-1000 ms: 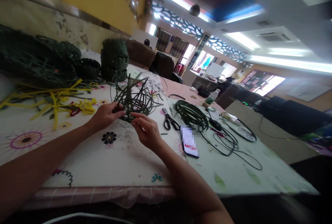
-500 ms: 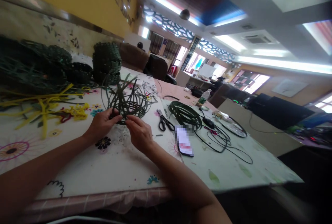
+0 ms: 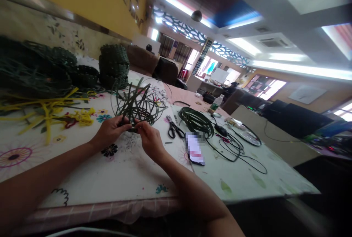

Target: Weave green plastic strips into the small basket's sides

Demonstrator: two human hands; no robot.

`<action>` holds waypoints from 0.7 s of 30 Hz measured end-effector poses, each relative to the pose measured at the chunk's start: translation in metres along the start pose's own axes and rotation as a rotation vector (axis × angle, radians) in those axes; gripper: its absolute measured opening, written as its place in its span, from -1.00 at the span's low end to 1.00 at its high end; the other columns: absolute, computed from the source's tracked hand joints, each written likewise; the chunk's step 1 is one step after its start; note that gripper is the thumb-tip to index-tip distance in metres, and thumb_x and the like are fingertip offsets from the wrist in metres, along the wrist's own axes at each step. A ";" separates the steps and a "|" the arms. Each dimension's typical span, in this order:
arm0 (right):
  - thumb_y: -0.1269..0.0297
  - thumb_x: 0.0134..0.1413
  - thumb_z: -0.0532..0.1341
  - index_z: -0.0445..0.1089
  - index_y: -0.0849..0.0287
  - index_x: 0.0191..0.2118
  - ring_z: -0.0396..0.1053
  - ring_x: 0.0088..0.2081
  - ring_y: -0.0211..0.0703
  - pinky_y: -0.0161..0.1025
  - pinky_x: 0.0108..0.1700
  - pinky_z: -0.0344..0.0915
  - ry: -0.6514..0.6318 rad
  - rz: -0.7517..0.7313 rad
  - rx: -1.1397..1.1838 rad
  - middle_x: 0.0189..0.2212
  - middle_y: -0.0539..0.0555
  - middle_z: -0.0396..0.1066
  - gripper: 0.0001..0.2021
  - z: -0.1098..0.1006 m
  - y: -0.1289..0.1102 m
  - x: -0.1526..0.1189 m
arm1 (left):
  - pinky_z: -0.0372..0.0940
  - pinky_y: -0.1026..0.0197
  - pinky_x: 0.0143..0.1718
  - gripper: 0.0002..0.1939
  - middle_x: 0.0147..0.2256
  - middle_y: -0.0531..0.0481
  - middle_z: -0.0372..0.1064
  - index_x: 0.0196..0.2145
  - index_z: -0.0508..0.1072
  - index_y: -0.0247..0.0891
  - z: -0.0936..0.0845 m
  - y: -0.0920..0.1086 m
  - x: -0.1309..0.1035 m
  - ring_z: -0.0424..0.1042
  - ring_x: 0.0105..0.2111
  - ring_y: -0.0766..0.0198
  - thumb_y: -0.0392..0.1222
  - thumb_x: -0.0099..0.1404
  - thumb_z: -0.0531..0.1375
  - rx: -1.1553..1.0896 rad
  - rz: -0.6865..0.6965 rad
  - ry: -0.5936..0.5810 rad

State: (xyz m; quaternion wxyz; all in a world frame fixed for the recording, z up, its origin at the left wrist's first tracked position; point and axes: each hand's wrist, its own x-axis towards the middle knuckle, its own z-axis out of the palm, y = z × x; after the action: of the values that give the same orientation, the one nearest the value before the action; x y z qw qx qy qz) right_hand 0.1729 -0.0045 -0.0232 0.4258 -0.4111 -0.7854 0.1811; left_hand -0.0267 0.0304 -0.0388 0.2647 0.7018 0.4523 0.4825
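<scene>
The open weave [image 3: 133, 107] looks like matt plastic strip, the stacked baskets [image 3: 113, 63] rough, the bottle [image 3: 216, 104] smooth, clear plastic.

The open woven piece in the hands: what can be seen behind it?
Through gaps in the woven piece, the flowered tablecloth shows; farther back, to the left, stands dark green basketwork. Whatever the weave itself covers cannot be seen.

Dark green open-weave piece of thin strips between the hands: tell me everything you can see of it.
The dark green open-weave piece of thin strips looks like flat, flexible plastic. Its criss-crossed lower part is rounded and airy; long strip ends fan upward and arch outward, unfinished. It sits low over the white floral tablecloth; whether it rests there is unclear. The fingers of the left hand and right hand close on its near side, hiding part of it.
</scene>
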 end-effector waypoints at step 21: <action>0.17 0.11 0.32 0.22 0.01 -0.17 0.53 -0.11 -0.16 -0.15 0.05 0.52 0.115 0.143 0.761 -0.17 0.00 0.51 -0.74 0.015 0.012 0.012 | 0.30 0.17 -0.25 -0.69 -0.41 0.09 0.39 -0.36 0.39 -0.19 0.008 0.010 0.001 0.37 -0.38 0.24 0.07 0.20 0.33 -0.302 -0.062 0.090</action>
State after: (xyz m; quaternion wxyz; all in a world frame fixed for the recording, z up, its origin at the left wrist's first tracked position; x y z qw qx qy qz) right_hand 0.1633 0.0130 -0.0329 0.5774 -0.2871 -0.6064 0.4652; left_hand -0.0152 0.0272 -0.0334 0.3614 0.6173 0.4074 0.5678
